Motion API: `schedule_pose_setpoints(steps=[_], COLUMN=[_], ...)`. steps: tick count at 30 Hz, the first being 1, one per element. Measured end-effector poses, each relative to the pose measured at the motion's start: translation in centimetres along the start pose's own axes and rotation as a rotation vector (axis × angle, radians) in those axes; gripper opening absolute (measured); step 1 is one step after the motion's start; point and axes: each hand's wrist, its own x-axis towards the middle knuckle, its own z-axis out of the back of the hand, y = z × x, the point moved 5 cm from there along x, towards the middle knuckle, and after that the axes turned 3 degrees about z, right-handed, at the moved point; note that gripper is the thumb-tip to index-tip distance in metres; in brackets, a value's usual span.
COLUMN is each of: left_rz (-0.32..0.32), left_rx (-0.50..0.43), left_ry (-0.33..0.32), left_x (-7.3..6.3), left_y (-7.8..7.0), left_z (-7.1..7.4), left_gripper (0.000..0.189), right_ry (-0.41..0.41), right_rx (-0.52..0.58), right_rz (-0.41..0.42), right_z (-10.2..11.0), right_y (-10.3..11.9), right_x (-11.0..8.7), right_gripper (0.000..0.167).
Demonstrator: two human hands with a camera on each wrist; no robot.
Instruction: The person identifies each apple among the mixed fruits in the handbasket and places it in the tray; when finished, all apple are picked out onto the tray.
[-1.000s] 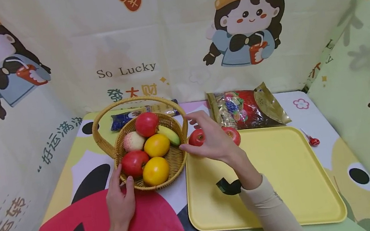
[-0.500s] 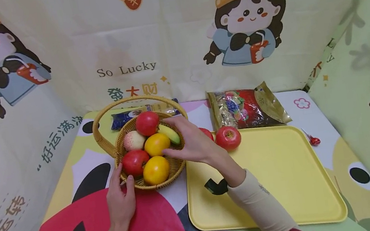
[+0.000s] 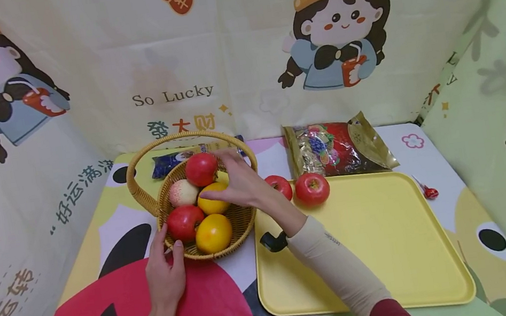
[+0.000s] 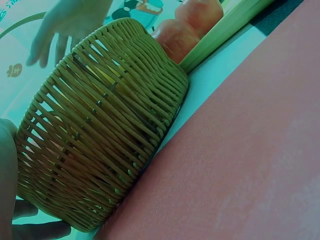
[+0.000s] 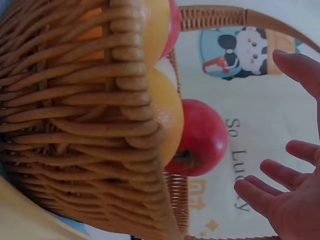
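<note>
A wicker basket (image 3: 240,223) with an arched handle holds several fruits. Among them are a red round fruit (image 3: 201,169) at the back, a pale pinkish peach-like fruit (image 3: 183,193), another red fruit (image 3: 184,224) and two yellow fruits (image 3: 213,233). My left hand (image 3: 164,273) rests against the basket's near left side, fingers and thumb spread along the rim. Over the basket's right side reaches my right hand (image 3: 237,182), beside the back red fruit; it partly covers a yellow fruit and a green-yellow one. In the right wrist view, its fingers (image 5: 280,175) are spread and apart from the fruit.
A yellow tray (image 3: 368,250) lies right of the basket. Two red apples (image 3: 312,189) sit at its back left corner. Behind stand a shiny candy bag (image 3: 336,149) and a blue-and-gold packet (image 3: 168,164). A red lollipop (image 3: 429,192) lies right of the tray.
My right hand has moved left from the apples, past the basket's right rim, to above the fruit. Both apples now show more fully. The left hand and basket stay put.
</note>
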Motion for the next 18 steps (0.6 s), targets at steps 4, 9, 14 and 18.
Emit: schedule_pose_setpoints(steps=[4, 9, 14, 18], left_rz=[0.002, 0.000, 0.002, 0.002], left_rx=[0.003, -0.002, -0.007, -0.004], left_ry=[0.002, -0.001, 0.008, 0.011], left_x=[0.0, 0.0, 0.0, -0.1], left_y=[0.0, 0.0, -0.1, -0.2], left_z=[0.0, 0.1, 0.1, 0.2], left_gripper=[0.052, 0.052, 0.052, 0.053], right_ry=[0.021, 0.026, 0.033, 0.064], right_rx=[0.026, 0.031, -0.016, -0.018], right_rz=[-0.046, -0.057, -0.073, -0.115], right_z=[-0.9, -1.8, -2.5, -3.1], right_y=[-0.5, -1.1, -1.6, -2.1], right_x=[1.0, 2.0, 2.9, 3.5], right_gripper=[0.098, 0.097, 0.095, 0.096])
